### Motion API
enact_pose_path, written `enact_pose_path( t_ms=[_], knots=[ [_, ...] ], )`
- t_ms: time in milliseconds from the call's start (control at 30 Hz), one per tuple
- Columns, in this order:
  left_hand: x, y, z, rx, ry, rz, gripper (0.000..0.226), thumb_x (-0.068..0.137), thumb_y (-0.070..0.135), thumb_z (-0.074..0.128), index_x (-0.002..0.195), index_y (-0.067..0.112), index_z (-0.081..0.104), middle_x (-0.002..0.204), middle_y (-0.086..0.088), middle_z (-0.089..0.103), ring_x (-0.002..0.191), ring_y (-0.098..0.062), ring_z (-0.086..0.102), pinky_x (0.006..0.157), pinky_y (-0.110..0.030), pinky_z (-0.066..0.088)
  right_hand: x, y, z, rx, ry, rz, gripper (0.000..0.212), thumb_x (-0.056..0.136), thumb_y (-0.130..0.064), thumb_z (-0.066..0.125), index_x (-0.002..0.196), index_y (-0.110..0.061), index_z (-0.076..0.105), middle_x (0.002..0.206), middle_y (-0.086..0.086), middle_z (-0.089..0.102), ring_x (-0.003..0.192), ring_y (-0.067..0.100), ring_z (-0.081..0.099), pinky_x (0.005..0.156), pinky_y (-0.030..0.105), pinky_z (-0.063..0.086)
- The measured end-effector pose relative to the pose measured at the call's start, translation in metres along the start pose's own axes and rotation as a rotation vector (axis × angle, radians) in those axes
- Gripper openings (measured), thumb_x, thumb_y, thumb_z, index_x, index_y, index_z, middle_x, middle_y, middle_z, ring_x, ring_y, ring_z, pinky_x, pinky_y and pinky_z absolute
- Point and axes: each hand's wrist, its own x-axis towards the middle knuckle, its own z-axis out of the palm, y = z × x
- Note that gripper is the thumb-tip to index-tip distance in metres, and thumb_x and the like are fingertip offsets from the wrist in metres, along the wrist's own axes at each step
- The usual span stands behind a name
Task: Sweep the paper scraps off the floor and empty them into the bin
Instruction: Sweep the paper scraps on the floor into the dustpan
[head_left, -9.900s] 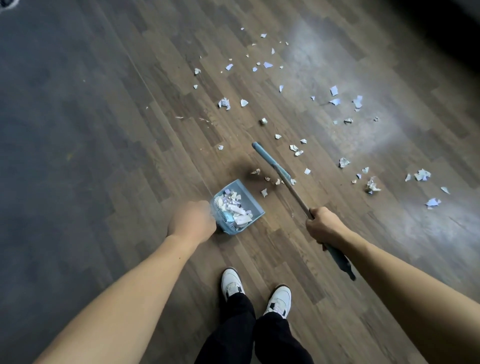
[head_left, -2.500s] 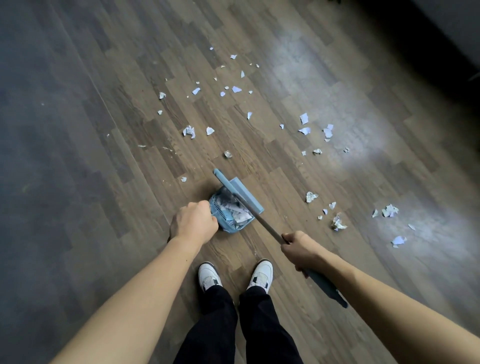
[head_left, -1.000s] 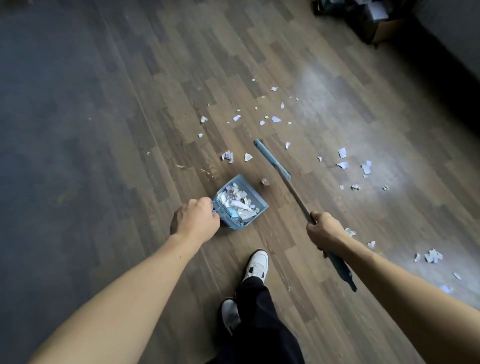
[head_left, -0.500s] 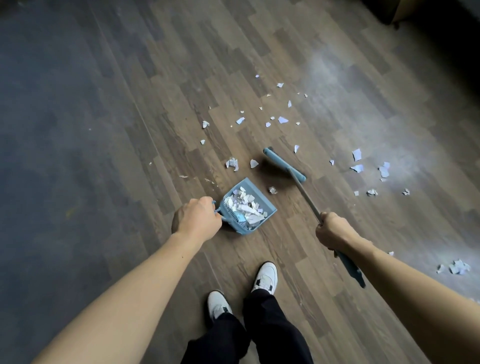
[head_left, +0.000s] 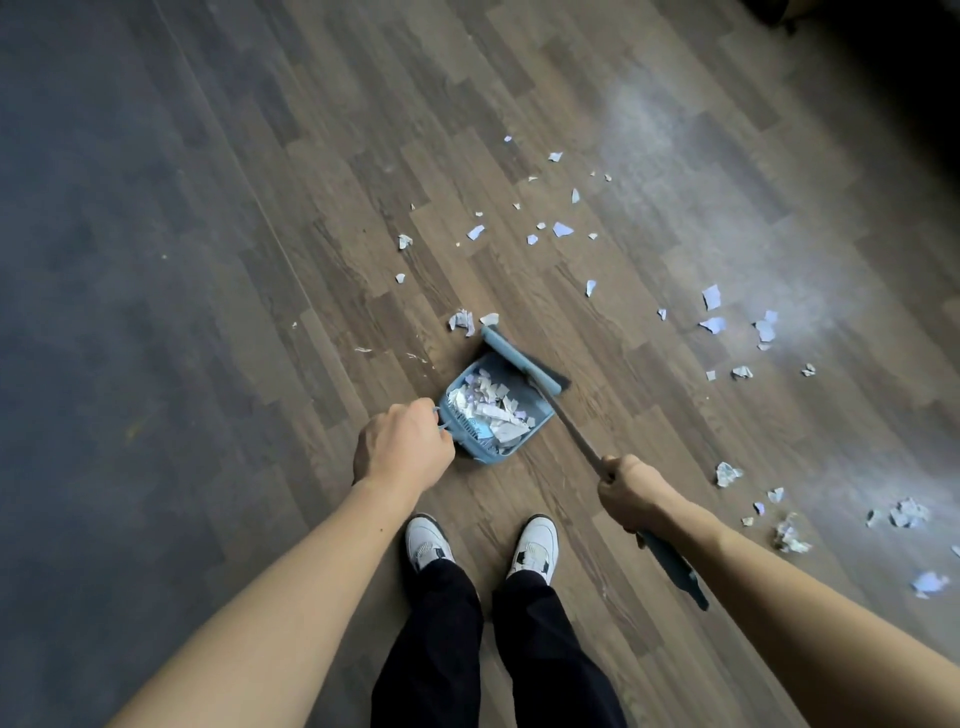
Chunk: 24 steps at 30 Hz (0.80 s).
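Where the grey left stretch of the floor meets the brown planks, my left hand is curled in a fist round the dustpan's handle, which it mostly hides. The dustpan sits on the planks just right of that fist, its mouth facing away from me and its bed heaped with torn paper. I judge it stiff, light plastic, best carried by that handle and kept level, since the load weighs almost nothing and would spill or flutter out at a tilt. The broom head lies across the pan's mouth, touching its lip, with two scraps just beyond its left end. The broom shaft runs back to my right hand, whose fingers wrap it above the darker grip; it looks slim and rigid, so short, low strokes should do. Further right, loose paper scraps are strewn toward the floor's right side, some flat, some crumpled. I expect the flat ones to slide under the lip and the crumpled ones to roll. No bin is in view.
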Motion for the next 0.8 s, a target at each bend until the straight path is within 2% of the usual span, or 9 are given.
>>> enact_pose_path(
  t_ms=[133, 233, 433, 633, 800],
  knots=[
    [-0.004, 0.000, 0.000, -0.009, 0.000, 0.007, 0.016, 0.088, 0.028, 0.052, 0.094, 0.018, 0.062, 0.099, -0.013, 0.067, 0.094, -0.036, 0.062, 0.076, -0.036, 0.047, -0.022, -0.004, 0.001, 0.020, -0.057, -0.032, 0.041, 0.094, -0.011, 0.038, 0.131, -0.009, 0.054, 0.079, 0.012, 0.059, 0.050, 0.021, 0.056, 0.039, 0.026, 0.049],
    [-0.007, -0.004, -0.001, -0.007, 0.002, 0.013, 0.016, 0.088, 0.030, 0.052, 0.094, 0.019, 0.062, 0.099, -0.011, 0.067, 0.094, -0.034, 0.062, 0.074, -0.035, 0.047, -0.037, -0.008, -0.006, 0.054, -0.034, -0.054, 0.043, 0.094, -0.011, 0.038, 0.134, -0.010, 0.052, 0.074, 0.012, 0.056, 0.046, 0.021, 0.054, 0.038, 0.028, 0.049],
    [-0.005, -0.008, 0.000, -0.016, -0.003, 0.022, 0.019, 0.088, 0.030, 0.052, 0.097, 0.017, 0.062, 0.101, -0.011, 0.067, 0.097, -0.034, 0.063, 0.077, -0.035, 0.048, -0.029, -0.024, -0.006, 0.072, 0.080, -0.063, 0.046, 0.094, -0.015, 0.038, 0.139, -0.012, 0.048, 0.080, 0.015, 0.060, 0.044, 0.021, 0.055, 0.035, 0.024, 0.045],
    [-0.005, -0.011, 0.001, -0.016, -0.007, 0.035, 0.022, 0.088, 0.028, 0.050, 0.102, 0.017, 0.064, 0.103, -0.012, 0.067, 0.097, -0.034, 0.063, 0.076, -0.034, 0.047, -0.012, -0.033, 0.021, 0.060, 0.077, -0.011, 0.044, 0.092, -0.016, 0.039, 0.135, -0.011, 0.049, 0.094, 0.018, 0.062, 0.054, 0.023, 0.060, 0.039, 0.025, 0.049],
    [-0.005, -0.014, 0.003, -0.021, 0.007, 0.040, 0.019, 0.088, 0.026, 0.050, 0.100, 0.018, 0.062, 0.101, -0.011, 0.067, 0.095, -0.034, 0.063, 0.074, -0.034, 0.046, -0.015, -0.037, 0.031, 0.037, 0.001, -0.028, 0.049, 0.092, -0.013, 0.038, 0.140, -0.012, 0.047, 0.083, 0.013, 0.059, 0.046, 0.020, 0.056, 0.038, 0.025, 0.048]
  ],
)
